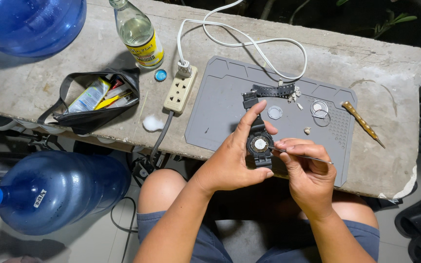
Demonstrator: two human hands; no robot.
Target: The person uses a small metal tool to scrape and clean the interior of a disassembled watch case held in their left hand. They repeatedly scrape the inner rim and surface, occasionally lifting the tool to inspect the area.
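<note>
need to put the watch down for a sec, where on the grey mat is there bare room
The left half of the grey mat is bare, from the power strip across to the loose strap. The right side is crowded: octagonal cover, round rings, small bits. Bare concrete lies right of the brass tool. The left hand holds the watch; the right hand holds a thin tool.

Two blue water jugs (30, 19) (59, 192) sit left of the grey mat (220, 107). One glass bottle (137, 31) and one power strip (180, 89) stand there too. Beyond the mat's right edge lies one brass-handled tool (362, 122).
</note>
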